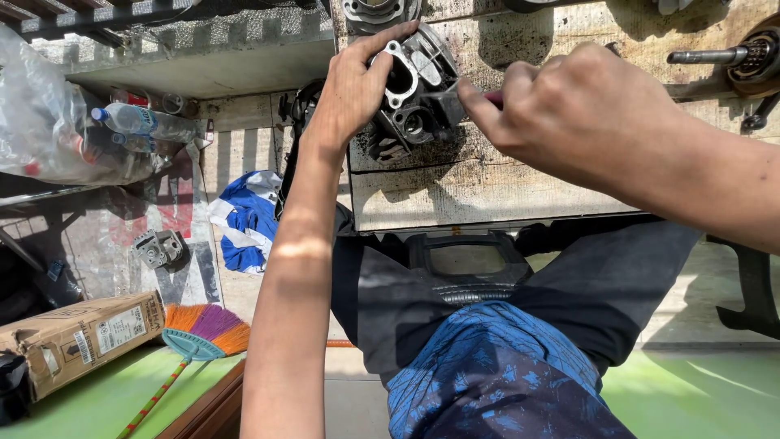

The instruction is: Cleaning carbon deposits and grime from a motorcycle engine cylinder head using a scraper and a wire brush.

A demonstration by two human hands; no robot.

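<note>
The left hand (353,85) grips a dark grey metal engine cylinder head (410,93) near the front edge of the stained wooden worktop (487,191). The right hand (561,110) presses a thin tool (455,96), pinched in its fingers (475,102), against it.

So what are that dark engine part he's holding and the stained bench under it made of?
The dark, ribbed engine part in the left hand looks like cast metal: dull grey-black, grimy, with a brighter bare-metal flange around its bore. The pale, stained bench top seems to be weathered wood, going by the plank seams and grain, though oil blotches obscure much of it.
</note>
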